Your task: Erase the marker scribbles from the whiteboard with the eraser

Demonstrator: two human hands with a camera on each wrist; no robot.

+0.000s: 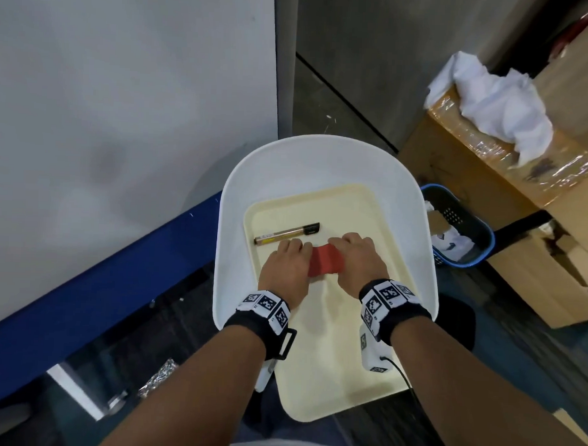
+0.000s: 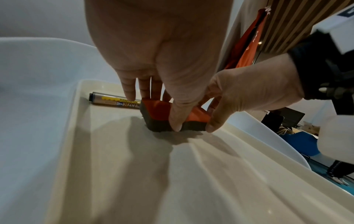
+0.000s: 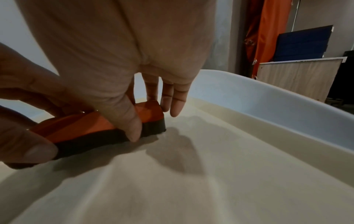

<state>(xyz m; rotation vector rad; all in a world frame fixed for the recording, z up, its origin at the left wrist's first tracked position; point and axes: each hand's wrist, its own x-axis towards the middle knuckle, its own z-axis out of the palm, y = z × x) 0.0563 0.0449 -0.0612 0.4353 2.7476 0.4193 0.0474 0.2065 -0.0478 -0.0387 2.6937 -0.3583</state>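
Note:
The eraser [image 1: 326,264], red on top with a dark felt base, lies low on the cream tray [image 1: 353,205], which sits on a white chair seat. My left hand [image 1: 286,266] grips its left end, thumb on the near side and fingers behind it [image 2: 153,109]. My right hand [image 1: 354,258] pinches its right end the same way [image 3: 149,115]. The eraser [image 3: 82,128] seems to touch the tray. A gold marker [image 1: 285,234] with a black cap lies just beyond my left hand. The whiteboard [image 1: 123,100] stands to the left, showing only faint grey smudges.
The white chair [image 1: 321,157] has a raised curved back beyond the tray. A blue basket [image 1: 459,228] and taped cardboard boxes [image 1: 488,163] with a white cloth [image 1: 500,103] on top stand to the right. The whiteboard's blue base [image 1: 100,282] runs along the floor at left.

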